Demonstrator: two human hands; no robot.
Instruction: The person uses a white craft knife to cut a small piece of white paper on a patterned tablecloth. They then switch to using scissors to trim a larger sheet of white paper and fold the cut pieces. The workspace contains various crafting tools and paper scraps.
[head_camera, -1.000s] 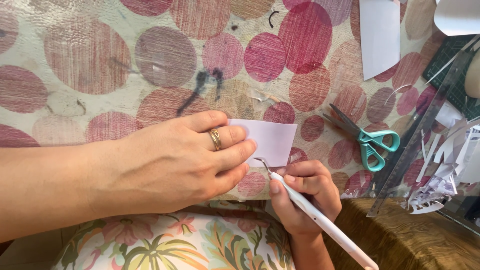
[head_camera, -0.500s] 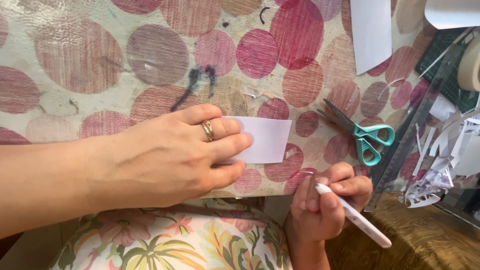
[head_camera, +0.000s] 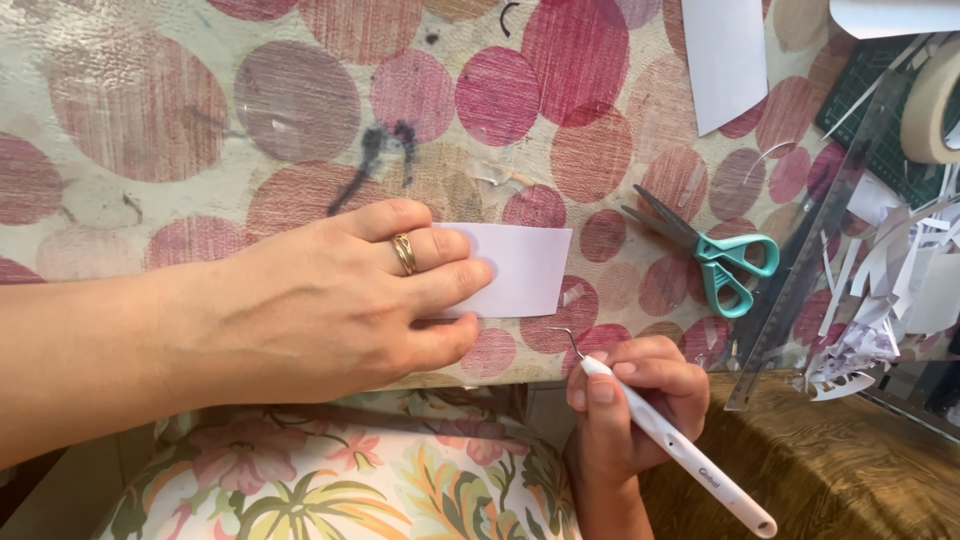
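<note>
My left hand (head_camera: 340, 300), a gold ring on one finger, lies flat on a small white paper rectangle (head_camera: 525, 268) and presses it onto the dotted tablecloth (head_camera: 300, 110). The fingers cover the paper's left part. My right hand (head_camera: 630, 410) grips a white pen-shaped tool with a thin hooked metal tip (head_camera: 668, 440). The hook points up just below the paper's lower right corner, close to the table's front edge, and does not touch the paper.
Teal-handled scissors (head_camera: 715, 255) lie shut to the right of the paper. A clear ruler (head_camera: 810, 270) slants beside them, with white paper scraps (head_camera: 890, 290), a tape roll (head_camera: 930, 100) and a green cutting mat (head_camera: 880, 110) further right. A white sheet (head_camera: 725, 55) lies at the top.
My right hand drew the hooked tool away from the paper's edge, down and right, then came back up towards the paper's lower right corner. My left hand stays pressed on the paper.
</note>
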